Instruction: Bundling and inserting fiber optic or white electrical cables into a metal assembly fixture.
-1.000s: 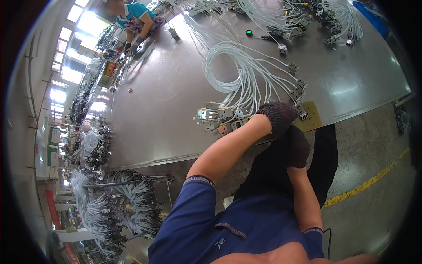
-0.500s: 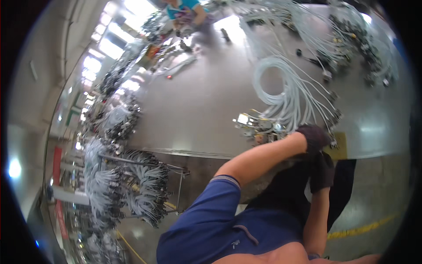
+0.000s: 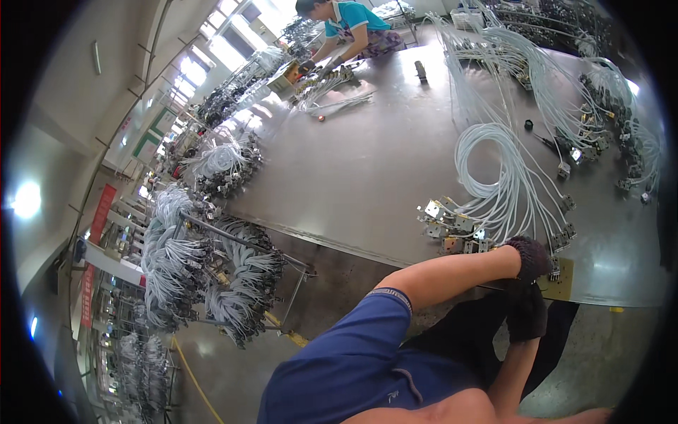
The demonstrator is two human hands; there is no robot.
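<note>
Both hands gloved in dark knit. Left hand [image 3: 531, 258] sits at the near table [image 3: 353, 177] edge, on or just beside a yellow-brown card [image 3: 561, 279], right next to the cluster of metal connector blocks [image 3: 452, 226] that terminate the coiled white cable harness [image 3: 494, 177]. Right hand [image 3: 526, 314] is below the table edge, close under the left, against the dark trousers. Fingers: left looks curled, but I cannot tell whether it grips anything; right fingers hidden by the glove and the angle, cannot tell either. Judgement: the step in hand looks like work at the harness's connector end, with the hands just short of the blocks. Next move probably calls for reaching past the edge to one block without dragging the loop or snagging the neighbouring leads. Surface: big grey metal table, glossy, more white harnesses [image 3: 565, 85] fanned across the far right side with small dark connectors. Room: factory floor, bright windows far left, wheeled rack [image 3: 212, 275] hung with bundled harnesses beside the table, yellow floor line [image 3: 191, 374]. A co-worker in a teal shirt [image 3: 353, 21] works at the far end, well apart.
</note>
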